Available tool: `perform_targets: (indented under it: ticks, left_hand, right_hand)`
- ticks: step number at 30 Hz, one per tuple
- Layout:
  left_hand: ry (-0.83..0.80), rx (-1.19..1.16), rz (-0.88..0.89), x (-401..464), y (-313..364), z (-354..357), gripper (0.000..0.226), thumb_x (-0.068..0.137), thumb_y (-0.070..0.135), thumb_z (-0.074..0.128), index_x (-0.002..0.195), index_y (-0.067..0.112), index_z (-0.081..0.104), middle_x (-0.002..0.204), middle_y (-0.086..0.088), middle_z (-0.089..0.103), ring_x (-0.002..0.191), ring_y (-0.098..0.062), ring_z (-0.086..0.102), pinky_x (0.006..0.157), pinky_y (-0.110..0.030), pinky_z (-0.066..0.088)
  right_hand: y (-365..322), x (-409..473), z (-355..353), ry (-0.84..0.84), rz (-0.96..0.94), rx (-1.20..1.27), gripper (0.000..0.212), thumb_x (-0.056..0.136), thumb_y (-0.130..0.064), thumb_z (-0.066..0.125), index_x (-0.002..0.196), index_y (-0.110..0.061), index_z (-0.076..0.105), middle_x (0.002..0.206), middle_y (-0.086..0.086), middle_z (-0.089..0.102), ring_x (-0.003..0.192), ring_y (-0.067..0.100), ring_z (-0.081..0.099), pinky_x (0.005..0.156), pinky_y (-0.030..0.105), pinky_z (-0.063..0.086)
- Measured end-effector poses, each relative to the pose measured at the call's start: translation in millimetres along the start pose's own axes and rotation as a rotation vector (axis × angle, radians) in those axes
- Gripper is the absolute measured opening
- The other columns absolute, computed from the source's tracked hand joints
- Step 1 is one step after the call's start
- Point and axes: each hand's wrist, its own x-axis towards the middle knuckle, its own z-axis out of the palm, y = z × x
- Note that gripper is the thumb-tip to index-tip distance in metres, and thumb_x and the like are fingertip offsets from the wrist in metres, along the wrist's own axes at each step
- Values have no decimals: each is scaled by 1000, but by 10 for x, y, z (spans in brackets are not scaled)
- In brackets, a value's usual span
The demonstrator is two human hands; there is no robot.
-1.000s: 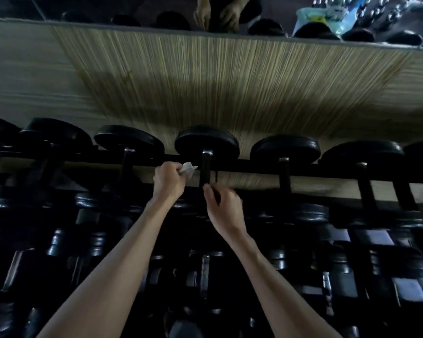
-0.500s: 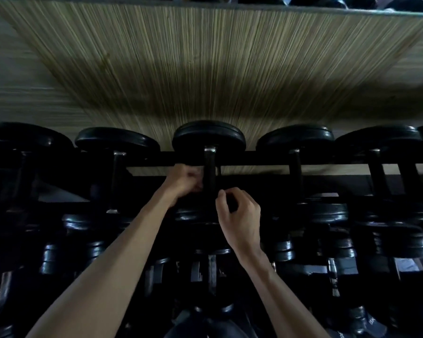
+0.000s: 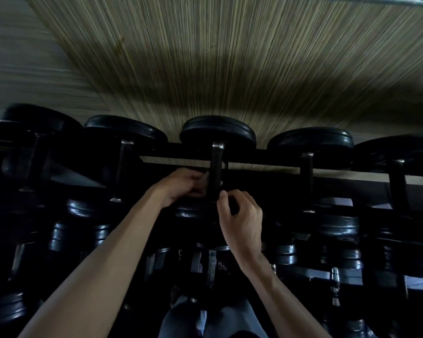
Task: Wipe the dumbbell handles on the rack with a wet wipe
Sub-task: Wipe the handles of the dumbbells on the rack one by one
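Head view shows the centre dumbbell handle [image 3: 216, 174] lying front to back across the rack [image 3: 266, 164]; we take this handle as our landmark. Our left hand [image 3: 181, 187] sits just left of the handle with its fingers curled, pressing a pale wet wipe [image 3: 205, 178] against the handle's left side. Only a sliver of the wipe shows. Our right hand [image 3: 242, 215] sits just right of and below the handle, its thumb and curled fingers pinched together at the handle's near end. Whether they pinch a corner of the wipe we cannot tell.

We judge the wipe to be light, limp and damp, so it bunches easily; we hold it by folding it around the bar and gripping through it. The handle appears stiff, dark metal, probably knurled, and should drag on the wipe. The dumbbell looks heavy and rests in the rack, so we do not need to steady it. Neighbouring handles [image 3: 121, 172] stand to either side.
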Motion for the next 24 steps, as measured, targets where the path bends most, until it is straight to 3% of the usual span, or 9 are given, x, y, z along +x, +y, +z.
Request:
perform_targets:
  ticks: [4, 7, 9, 12, 16, 20, 22, 24]
  left_hand:
    - [416, -130, 126, 287, 269, 117, 24, 99, 16, 57, 78, 11, 66, 77, -3, 63, 76, -17, 63, 68, -25, 55]
    - [598, 115, 157, 330, 276, 231, 36, 97, 24, 58, 63, 12, 62, 64, -4, 56, 63, -19, 55, 57, -29, 46]
    - [597, 301, 155, 111, 174, 321, 35, 98, 24, 57, 66, 12, 63, 60, -2, 57, 56, -14, 54, 50, -26, 42]
    - [531, 474, 130, -128, 101, 385, 30, 95, 28, 62, 69, 15, 69, 66, -3, 68, 61, -15, 64, 56, -28, 51]
    - [639, 458, 191, 14, 264, 354, 41, 95, 21, 63, 54, 18, 55, 53, 7, 54, 50, -6, 52, 48, -16, 37]
    - [684, 340, 269, 75, 417, 341, 7, 93, 9, 65, 94, 10, 72, 73, 5, 66, 65, -6, 65, 58, -13, 51]
    - [599, 352, 253, -18, 297, 324, 4, 91, 11, 69, 92, 10, 73, 80, 0, 72, 69, -8, 69, 68, -22, 60]
    - [486, 406, 191, -157, 141, 301, 12, 88, 22, 74, 79, 14, 75, 74, -1, 74, 69, -13, 72, 74, -37, 62]
  right_hand:
    - [-21, -12, -9, -13, 29, 20, 36, 94, -44, 47, 68, -21, 57, 64, -14, 53, 62, 10, 54, 69, 40, 55]
    - [-27, -9, -32, -5, -2, 24, 34, 93, -43, 47, 66, -24, 54, 61, -15, 50, 60, 9, 53, 65, 33, 51]
    - [-31, -8, -33, -2, -18, 19, 33, 94, -42, 47, 66, -25, 53, 59, -15, 49, 60, 9, 52, 64, 31, 51]
    - [-18, -16, -17, 0, -2, 20, 34, 94, -41, 48, 69, -21, 58, 62, -15, 52, 63, 7, 54, 69, 38, 54]
    - [-4, -22, -12, -4, -9, 19, 38, 95, -41, 48, 69, -17, 60, 62, -9, 55, 62, 10, 55, 66, 38, 54]
    - [-7, -21, -24, -3, -13, 17, 35, 96, -39, 50, 68, -19, 57, 61, -11, 54, 64, 10, 55, 67, 36, 54]
    - [-16, -23, -26, -4, -10, 13, 35, 96, -40, 49, 67, -22, 54, 61, -13, 52, 64, 9, 54, 69, 40, 55]
    - [-31, -28, -24, -6, 5, 17, 33, 95, -42, 48, 66, -26, 51, 61, -14, 50, 64, 9, 53, 72, 46, 55]
